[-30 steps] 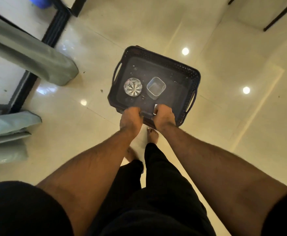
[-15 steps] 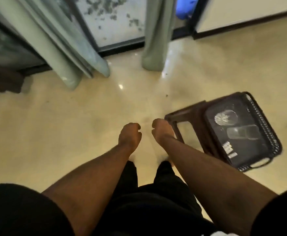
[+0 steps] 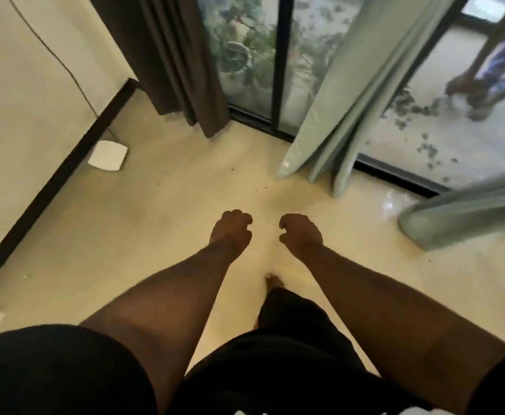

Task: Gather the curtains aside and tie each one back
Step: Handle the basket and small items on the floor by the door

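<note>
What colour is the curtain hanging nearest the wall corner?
Dark brown, plain with no pattern; the head view shows the curtain best, hanging in folds at the top left.

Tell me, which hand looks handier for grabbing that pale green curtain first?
Probably the right hand: the pale green curtain hangs ahead on its side. The left hand sits farther off, nearer the dark curtain. Both hold nothing.
</note>
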Demonstrator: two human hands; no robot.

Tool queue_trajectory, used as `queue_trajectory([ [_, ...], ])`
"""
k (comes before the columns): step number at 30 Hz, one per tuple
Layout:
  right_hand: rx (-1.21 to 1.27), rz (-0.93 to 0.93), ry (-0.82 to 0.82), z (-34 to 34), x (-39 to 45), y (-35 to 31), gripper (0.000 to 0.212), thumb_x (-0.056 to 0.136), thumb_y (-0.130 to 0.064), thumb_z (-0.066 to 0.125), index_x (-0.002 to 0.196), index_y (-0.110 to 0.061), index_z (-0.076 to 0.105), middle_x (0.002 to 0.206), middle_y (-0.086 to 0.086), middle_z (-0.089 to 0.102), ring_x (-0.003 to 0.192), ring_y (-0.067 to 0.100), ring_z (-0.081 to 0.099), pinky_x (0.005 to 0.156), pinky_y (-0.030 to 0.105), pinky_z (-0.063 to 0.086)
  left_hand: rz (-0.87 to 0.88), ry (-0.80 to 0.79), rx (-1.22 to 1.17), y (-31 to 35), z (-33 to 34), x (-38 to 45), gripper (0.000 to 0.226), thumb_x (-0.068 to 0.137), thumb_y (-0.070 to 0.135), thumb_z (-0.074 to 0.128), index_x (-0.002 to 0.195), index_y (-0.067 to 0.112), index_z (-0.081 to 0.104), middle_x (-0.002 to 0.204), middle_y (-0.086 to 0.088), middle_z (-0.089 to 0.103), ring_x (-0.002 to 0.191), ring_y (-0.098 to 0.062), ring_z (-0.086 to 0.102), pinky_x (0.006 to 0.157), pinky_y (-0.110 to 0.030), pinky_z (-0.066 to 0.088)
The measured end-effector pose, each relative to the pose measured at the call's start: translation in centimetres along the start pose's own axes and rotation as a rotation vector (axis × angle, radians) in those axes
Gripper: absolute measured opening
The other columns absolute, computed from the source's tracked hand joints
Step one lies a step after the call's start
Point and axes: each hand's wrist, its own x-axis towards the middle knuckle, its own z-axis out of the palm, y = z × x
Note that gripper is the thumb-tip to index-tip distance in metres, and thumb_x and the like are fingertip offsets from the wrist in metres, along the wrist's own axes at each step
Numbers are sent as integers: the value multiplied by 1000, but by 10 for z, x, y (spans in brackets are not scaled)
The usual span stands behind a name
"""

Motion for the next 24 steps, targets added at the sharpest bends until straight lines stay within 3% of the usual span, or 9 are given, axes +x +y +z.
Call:
queue_trajectory([
  [7, -220, -205, -52, -26, 139, -136, 29, 91, -10, 56, 118, -19, 58, 120, 4, 58, 110, 25, 55, 88, 34, 50, -171, 29, -34, -103, -94, 97, 41, 94, 25, 52, 135, 22, 51, 137, -2, 50, 128, -24, 42, 102, -35, 39],
  [12, -310, -336, -126, -60, 239, -229, 31, 90, -10, 55, 120, -20, 58, 122, 5, 56, 113, 26, 53, 90, 37, 50, -264, -35, -96, -179, -185, 164, 57, 89, 33, 60, 143, 23, 42, 142, -7, 47, 131, -28, 41, 106, -41, 40],
  [16, -368, -404, -128, -83, 315, -314, 30, 90, -12, 58, 119, -21, 58, 122, 4, 57, 110, 25, 54, 89, 37, 52, -316, 49, -155, -244, -255, 217, 60, 87, 35, 64, 142, 22, 43, 137, -9, 50, 128, -30, 45, 105, -41, 41],
  [24, -409, -479, -164, -73, 462, -456, 33, 89, -15, 63, 121, -17, 58, 127, 8, 56, 117, 28, 52, 97, 39, 47, -366, 49, -228, -359, -318, 336, 54, 91, 33, 61, 141, 21, 45, 137, -8, 51, 127, -28, 47, 105, -39, 42],
])
